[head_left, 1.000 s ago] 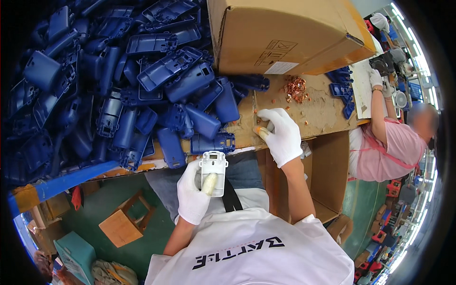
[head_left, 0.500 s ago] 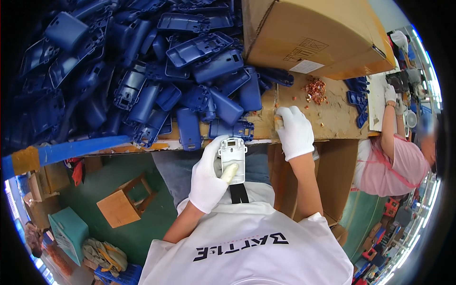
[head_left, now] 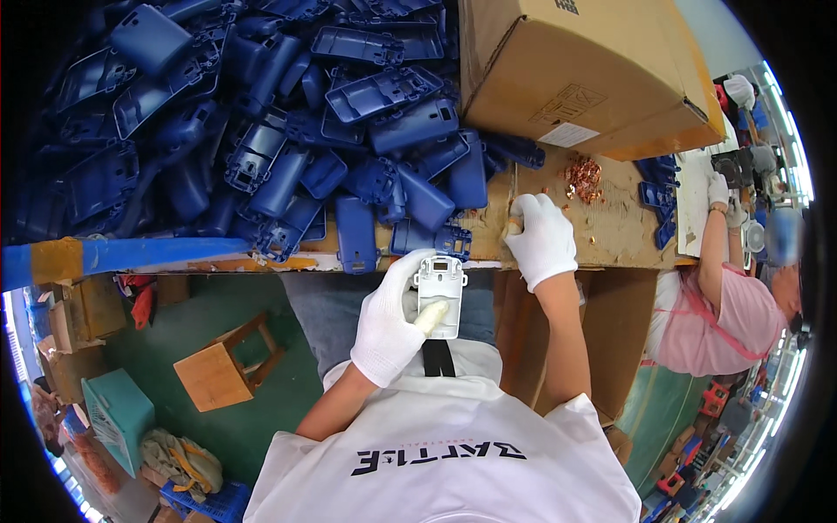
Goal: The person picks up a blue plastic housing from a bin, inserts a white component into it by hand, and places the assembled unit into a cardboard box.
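Observation:
My left hand (head_left: pixel 386 333), in a white glove, holds a white plastic casing (head_left: pixel 443 292) upright over the table's front edge. Its thumb lies across the casing's hollow face, and a rectangular cutout shows near the casing's top. My right hand (head_left: pixel 546 242), gloved too, rests at the front of the cardboard-covered tabletop (head_left: pixel 623 222). Its fingers are curled and pressed together, and whatever is between them is hidden. Just beyond it lies a small heap of copper-coloured metal pieces (head_left: pixel 583 179). Several dark blue plastic casings (head_left: pixel 357 234) lie between my hands and to the left.
A large cardboard box (head_left: pixel 593 78) stands at the back. More blue casings (head_left: pixel 656 196) lie at the right edge. An open carton (head_left: pixel 619 331) is below the table. A co-worker in pink (head_left: pixel 728 318) works at the right. A wooden stool (head_left: pixel 214 375) stands lower left.
The view has shifted slightly, so the table things appear a little to the right and lower. My left hand still holds the white casing; my right hand's fingers stay curled at the table.

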Available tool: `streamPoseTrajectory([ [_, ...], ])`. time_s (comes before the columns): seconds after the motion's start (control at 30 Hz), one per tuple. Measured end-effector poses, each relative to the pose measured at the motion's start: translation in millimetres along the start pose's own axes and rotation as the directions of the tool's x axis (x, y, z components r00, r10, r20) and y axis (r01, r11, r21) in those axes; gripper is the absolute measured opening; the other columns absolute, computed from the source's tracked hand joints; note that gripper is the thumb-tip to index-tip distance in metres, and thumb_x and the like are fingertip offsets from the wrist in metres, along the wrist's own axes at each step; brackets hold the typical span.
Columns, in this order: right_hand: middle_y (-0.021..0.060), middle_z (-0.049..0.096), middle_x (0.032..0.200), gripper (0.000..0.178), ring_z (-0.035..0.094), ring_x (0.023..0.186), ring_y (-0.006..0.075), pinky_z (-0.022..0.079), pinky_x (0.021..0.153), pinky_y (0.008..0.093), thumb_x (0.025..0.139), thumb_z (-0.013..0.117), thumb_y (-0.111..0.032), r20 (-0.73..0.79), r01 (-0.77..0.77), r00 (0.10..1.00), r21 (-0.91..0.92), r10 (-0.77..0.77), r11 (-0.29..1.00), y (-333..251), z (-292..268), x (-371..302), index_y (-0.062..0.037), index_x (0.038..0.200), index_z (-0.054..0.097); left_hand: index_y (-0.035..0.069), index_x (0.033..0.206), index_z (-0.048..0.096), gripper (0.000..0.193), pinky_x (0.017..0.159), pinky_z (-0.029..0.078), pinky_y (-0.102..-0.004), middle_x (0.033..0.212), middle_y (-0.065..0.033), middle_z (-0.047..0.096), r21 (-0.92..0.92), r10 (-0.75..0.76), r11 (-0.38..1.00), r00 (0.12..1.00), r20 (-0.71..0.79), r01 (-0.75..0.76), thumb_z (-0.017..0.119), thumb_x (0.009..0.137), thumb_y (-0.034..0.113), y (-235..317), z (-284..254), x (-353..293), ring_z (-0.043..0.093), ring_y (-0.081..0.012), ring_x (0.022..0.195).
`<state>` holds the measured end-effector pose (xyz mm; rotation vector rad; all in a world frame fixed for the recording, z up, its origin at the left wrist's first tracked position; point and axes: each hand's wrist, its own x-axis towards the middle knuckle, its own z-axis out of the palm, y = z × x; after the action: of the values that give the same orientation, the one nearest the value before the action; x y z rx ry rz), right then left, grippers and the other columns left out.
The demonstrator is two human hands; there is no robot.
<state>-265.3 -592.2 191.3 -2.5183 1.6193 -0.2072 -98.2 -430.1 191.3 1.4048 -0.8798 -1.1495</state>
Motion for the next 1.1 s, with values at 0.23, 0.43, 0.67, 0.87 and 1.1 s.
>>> streamPoseTrajectory([
  [0.23,0.0048,0.058,0.094,0.015,0.056,0.085,0.0121,0.046,0.074,0.0259,0.083,0.061,0.006,0.089,-0.007,0.983,0.891,-0.159,0.455,-42.2,-35.0,-42.4,-0.0023,0.095,0.06,0.005,0.134,0.046,0.06,0.076,0.056,-0.0311,0.115,-0.0159,0.063,0.236,0.048,0.971,0.996,-0.082,-0.027,0.069,0.079,-0.002,18.9,3.4,2.0,0.071,-0.0225,0.092],
  [0.43,0.0068,0.05,0.093,0.031,0.052,0.089,0.0267,0.046,0.072,0.0357,0.064,0.074,-0.001,-0.139,0.175,0.984,0.652,-0.11,0.738,-83.8,-16.0,-53.6,-0.0141,0.092,0.068,0.006,0.13,0.051,0.055,0.071,0.058,-0.0326,0.114,-0.0167,0.065,0.343,0.169,0.937,0.95,-0.263,-0.072,0.066,0.079,-0.003,23.6,14.6,-0.6,0.071,-0.0281,0.089],
  [0.67,0.0069,0.049,0.09,0.033,0.051,0.083,0.0247,0.045,0.07,0.0336,0.06,0.075,0.0,-0.217,0.255,0.965,0.632,-0.15,0.731,-88.3,-19.7,-49.8,-0.0141,0.089,0.071,0.01,0.129,0.055,0.055,0.072,0.057,-0.0296,0.115,-0.0128,0.065,0.5,0.29,0.86,0.905,-0.312,-0.104,0.068,0.076,-0.001,6.3,16.0,-7.8,0.07,-0.0267,0.089],
  [0.87,0.0059,0.047,0.088,0.033,0.05,0.079,0.0173,0.044,0.071,0.0276,0.066,0.075,0.005,-0.144,0.132,0.989,0.825,-0.021,0.549,-83.2,-14.3,-45.7,-0.0056,0.091,0.056,0.009,0.124,0.059,0.05,0.072,0.056,-0.0292,0.111,-0.0111,0.068,0.589,0.389,0.787,0.888,-0.246,-0.181,0.072,0.077,0.003,8.4,17.1,-2.2,0.07,-0.0255,0.083],
  [1.1,0.0033,0.056,0.098,0.029,0.056,0.087,0.0087,0.048,0.078,0.0252,0.08,0.073,-0.003,0.306,-0.274,0.95,0.914,-0.065,0.298,-66.3,-20.5,-38.0,-0.0033,0.103,0.055,0.008,0.122,0.061,0.044,0.073,0.056,-0.0292,0.111,-0.0111,0.068,0.533,0.302,0.832,0.932,-0.201,-0.154,0.073,0.08,0.006,15.5,15.3,-4.9,0.07,-0.0264,0.087],
])
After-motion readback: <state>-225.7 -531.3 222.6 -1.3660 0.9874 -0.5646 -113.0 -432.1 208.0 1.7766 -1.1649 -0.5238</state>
